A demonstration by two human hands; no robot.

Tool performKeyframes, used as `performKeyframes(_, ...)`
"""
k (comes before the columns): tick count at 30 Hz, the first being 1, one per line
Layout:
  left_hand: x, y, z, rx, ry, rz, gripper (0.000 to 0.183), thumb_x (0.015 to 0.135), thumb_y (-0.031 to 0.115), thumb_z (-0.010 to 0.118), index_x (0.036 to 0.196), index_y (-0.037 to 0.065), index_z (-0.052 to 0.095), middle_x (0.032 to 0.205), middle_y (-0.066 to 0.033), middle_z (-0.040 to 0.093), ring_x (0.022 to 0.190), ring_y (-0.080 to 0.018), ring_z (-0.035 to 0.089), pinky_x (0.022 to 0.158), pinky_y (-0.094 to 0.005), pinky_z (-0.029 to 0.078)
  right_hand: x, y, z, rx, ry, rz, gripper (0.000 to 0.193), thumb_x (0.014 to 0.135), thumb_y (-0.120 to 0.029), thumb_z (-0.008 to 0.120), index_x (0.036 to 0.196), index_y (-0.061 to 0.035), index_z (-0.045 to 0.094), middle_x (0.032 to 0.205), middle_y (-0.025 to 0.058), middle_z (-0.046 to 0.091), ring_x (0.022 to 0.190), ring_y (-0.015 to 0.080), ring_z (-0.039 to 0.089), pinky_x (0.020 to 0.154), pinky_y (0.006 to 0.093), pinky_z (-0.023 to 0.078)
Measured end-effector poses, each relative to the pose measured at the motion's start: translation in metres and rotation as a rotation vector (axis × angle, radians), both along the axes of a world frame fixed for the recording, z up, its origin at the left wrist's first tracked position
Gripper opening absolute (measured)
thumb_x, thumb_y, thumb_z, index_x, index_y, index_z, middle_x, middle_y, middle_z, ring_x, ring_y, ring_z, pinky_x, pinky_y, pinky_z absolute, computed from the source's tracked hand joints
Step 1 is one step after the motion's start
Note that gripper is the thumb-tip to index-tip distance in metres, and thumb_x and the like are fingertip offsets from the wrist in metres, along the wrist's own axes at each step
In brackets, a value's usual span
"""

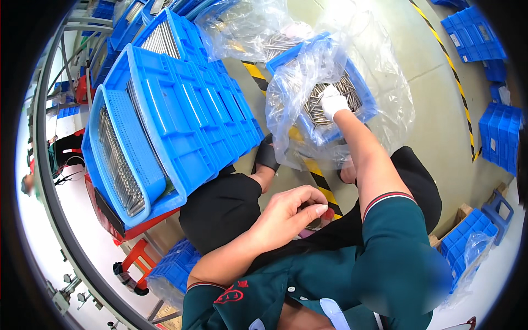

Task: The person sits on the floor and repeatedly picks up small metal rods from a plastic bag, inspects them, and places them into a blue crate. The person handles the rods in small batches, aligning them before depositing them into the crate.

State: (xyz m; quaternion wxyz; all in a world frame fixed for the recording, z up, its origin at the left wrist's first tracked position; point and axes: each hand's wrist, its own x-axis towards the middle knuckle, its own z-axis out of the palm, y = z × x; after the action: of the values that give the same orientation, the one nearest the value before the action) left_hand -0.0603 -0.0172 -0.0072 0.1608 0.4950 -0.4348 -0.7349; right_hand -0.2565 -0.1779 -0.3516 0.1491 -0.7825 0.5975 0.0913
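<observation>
My right hand (333, 103), in a white glove, is stretched forward into a blue crate (365, 98) on the floor. It touches a heap of short, slim metal rods (317, 112) in the crate; its fingertips are hidden among them. Clear plastic film (286, 99) lines the crate and spills over its sides. My bare left hand (291, 212) is over my lap, its fingers curled in toward the thumb. What lies inside that curl, if anything, I cannot make out.
On the left, blue bins (187, 118) stand in a row; the nearest basket (129, 159) holds upright metal rods. More rods (278, 44) lie in plastic beyond the crate. Yellow-black tape (316, 170) marks the floor. Blue crates (498, 135) are stacked at right.
</observation>
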Motion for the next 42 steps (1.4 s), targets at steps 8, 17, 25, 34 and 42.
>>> performKeyframes(8, -0.001, -0.001, -0.005, 0.013, -0.004, -0.004, 0.018, 0.09, 0.014, 0.06, 0.098, -0.002, 0.061, 0.086, -0.005, 0.061, 0.078, -0.0091, 0.057, 0.068, -0.0243, 0.046, 0.016, -0.02, -0.014, 0.02, 0.096, 0.333, 0.026, 0.087, -0.021, 0.045, 0.086, -0.0128, 0.07, 0.079, 0.0141, 0.067, 0.082, 0.0288, 0.066, 0.072, 0.0483, 0.045)
performKeyframes(17, -0.001, -0.006, -0.003, 0.016, -0.019, -0.036, 0.019, 0.09, 0.015, 0.06, 0.098, -0.002, 0.061, 0.086, -0.0059, 0.061, 0.079, -0.0099, 0.057, 0.069, -0.0245, 0.047, 0.005, -0.034, -0.045, -0.046, -0.021, 0.25, 0.021, 0.084, -0.014, 0.047, 0.098, -0.0136, 0.062, 0.079, 0.0166, 0.066, 0.074, 0.0322, 0.066, 0.069, 0.0425, 0.051)
performKeyframes(25, 0.0, -0.006, -0.002, 0.014, -0.043, -0.02, 0.018, 0.09, 0.015, 0.06, 0.096, -0.002, 0.06, 0.084, -0.0063, 0.06, 0.076, -0.0105, 0.056, 0.067, -0.025, 0.045, 0.013, -0.036, -0.014, 0.018, -0.063, 0.369, 0.019, 0.082, -0.011, 0.048, 0.091, -0.007, 0.064, 0.082, 0.0179, 0.066, 0.075, 0.0315, 0.066, 0.071, 0.0406, 0.052)
performKeyframes(34, 0.0, -0.005, -0.005, -0.057, -0.047, -0.035, 0.017, 0.089, 0.014, 0.059, 0.096, -0.002, 0.06, 0.084, -0.0072, 0.06, 0.075, -0.0127, 0.056, 0.068, -0.0258, 0.045, 0.014, -0.037, -0.032, -0.05, -0.178, 0.248, 0.025, 0.088, -0.021, 0.045, 0.108, -0.0211, 0.059, 0.083, 0.0139, 0.066, 0.078, 0.0303, 0.065, 0.071, 0.0469, 0.049)
performKeyframes(42, 0.0, -0.007, -0.005, -0.054, -0.062, -0.044, 0.017, 0.089, 0.014, 0.06, 0.097, -0.001, 0.06, 0.085, -0.0068, 0.06, 0.077, -0.0117, 0.055, 0.067, -0.0252, 0.045, 0.026, -0.032, -0.039, -0.074, 0.152, 0.318, 0.019, 0.08, -0.015, 0.054, 0.081, -0.0129, 0.073, 0.077, 0.0044, 0.07, 0.076, 0.0232, 0.067, 0.064, 0.0441, 0.047)
